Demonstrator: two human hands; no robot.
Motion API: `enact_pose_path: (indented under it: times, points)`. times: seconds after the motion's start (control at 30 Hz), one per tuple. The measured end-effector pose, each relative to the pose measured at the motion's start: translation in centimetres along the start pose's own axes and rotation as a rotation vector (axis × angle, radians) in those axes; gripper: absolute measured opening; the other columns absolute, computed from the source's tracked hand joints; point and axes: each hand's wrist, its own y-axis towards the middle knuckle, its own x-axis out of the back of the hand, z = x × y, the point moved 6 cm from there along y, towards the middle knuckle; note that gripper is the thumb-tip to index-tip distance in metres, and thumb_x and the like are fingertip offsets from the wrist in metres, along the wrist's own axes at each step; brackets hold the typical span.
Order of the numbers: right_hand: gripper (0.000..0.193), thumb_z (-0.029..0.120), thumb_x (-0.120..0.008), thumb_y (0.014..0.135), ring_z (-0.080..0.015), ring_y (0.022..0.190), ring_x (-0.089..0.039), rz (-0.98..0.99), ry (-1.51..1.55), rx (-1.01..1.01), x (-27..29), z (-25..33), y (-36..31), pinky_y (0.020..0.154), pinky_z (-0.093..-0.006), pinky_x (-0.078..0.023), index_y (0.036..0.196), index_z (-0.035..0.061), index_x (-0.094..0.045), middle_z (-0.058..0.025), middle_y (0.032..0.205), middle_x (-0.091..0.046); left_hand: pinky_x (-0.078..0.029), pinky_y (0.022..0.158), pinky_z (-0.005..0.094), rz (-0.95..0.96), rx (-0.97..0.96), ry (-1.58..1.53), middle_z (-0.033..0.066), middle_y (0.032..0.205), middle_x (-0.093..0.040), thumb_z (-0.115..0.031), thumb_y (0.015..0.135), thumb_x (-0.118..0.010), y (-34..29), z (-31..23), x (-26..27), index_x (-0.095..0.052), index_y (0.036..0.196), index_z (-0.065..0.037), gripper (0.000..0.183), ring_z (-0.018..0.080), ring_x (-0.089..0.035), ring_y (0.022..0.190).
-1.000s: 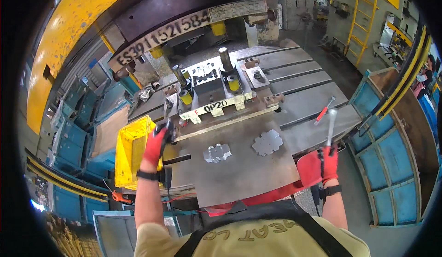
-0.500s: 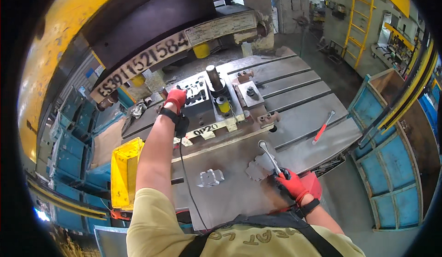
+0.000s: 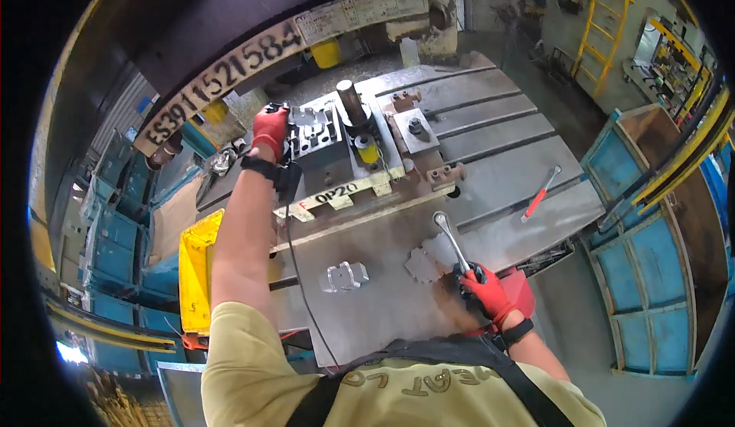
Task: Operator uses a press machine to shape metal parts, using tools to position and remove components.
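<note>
My left hand (image 3: 269, 127), in a red glove with dark fingertips, is at the left end of a die block (image 3: 321, 151) with a holed top. Its fingers are curled closed, and what they hold, if anything, is hidden. Right beside the fingertips, a thin grey sheet-metal part (image 3: 310, 116) lies over the far side of the die top. Low on the right, my right hand (image 3: 486, 293), gloved in red, is closed round the handle of a ring-headed wrench (image 3: 453, 242). The wrench's shiny head points away from me, above the table.
A bent metal part (image 3: 347, 276) and a flat grey plate (image 3: 426, 265) lie on the near table. A red-handled wrench (image 3: 540, 195) rests on the slotted bed (image 3: 498, 163). A steel post (image 3: 351, 104) rises beside the die. At left stands a yellow bin (image 3: 197, 274).
My left hand has moved left and away from me to the die's left end. The sheet-metal part now shows on the die top. My right hand still holds the wrench, nearly unmoved.
</note>
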Motion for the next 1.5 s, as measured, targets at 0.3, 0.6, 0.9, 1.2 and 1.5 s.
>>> enact_pose_path:
  times: [0.3,0.6,0.9,1.2,1.5]
  points:
    - [0.015,0.020,-0.049,0.073,-0.0078,0.055,-0.044,0.068,0.487,-0.425,-0.2,-1.0,-2.5,0.050,-0.0217,-0.036,0.071,0.0053,-0.049,0.0005,0.061,-0.047,-0.039,0.042,0.0225,0.379,0.222,-0.298,0.0013,0.060,-0.050,-0.008,0.069,-0.048,-14.3,4.5,3.2,-0.051,0.072,-0.005,0.005,0.0105,-0.047,0.049]
    - [0.024,0.030,-0.046,0.076,-0.0090,0.049,-0.046,0.062,0.184,-0.414,0.7,0.5,-4.7,0.043,-0.0200,-0.036,0.073,0.0065,-0.051,-0.0013,0.058,-0.049,-0.040,0.047,0.0211,0.412,0.529,-0.529,0.0026,0.067,-0.051,-0.005,0.072,-0.046,-27.0,9.8,3.9,-0.050,0.079,-0.004,0.008,0.0106,-0.048,0.053]
    - [0.026,0.031,-0.042,0.078,-0.0107,0.045,-0.044,0.052,0.387,-0.255,0.3,1.1,-5.1,0.041,-0.0216,-0.037,0.079,0.0051,-0.049,-0.0021,0.055,-0.046,-0.039,0.052,0.0200,0.308,0.376,-0.371,0.0009,0.070,-0.051,-0.002,0.071,-0.047,-27.5,10.3,3.2,-0.051,0.079,-0.003,0.010,0.0081,-0.047,0.058]
    - [0.026,0.030,-0.042,0.078,-0.0108,0.045,-0.045,0.132,0.422,-0.316,-1.0,2.3,-3.9,0.041,-0.0221,-0.036,0.081,0.0049,-0.049,-0.0024,0.057,-0.047,-0.034,0.079,0.0322,0.241,0.045,0.533,0.0148,0.104,-0.041,-0.017,0.057,-0.061,-28.2,5.9,3.3,-0.048,0.097,-0.011,0.043,0.0284,-0.040,0.094]
    - [0.016,0.024,-0.039,0.080,-0.0068,0.051,-0.039,0.498,0.384,0.088,-8.4,13.5,6.1,0.046,-0.0211,-0.033,0.081,0.0088,-0.045,0.0021,0.059,-0.041,-0.034,0.078,0.0323,0.120,-0.084,0.442,0.0125,0.100,-0.043,-0.015,0.058,-0.061,-28.6,7.8,6.1,-0.048,0.098,-0.010,0.042,0.0264,-0.040,0.094]
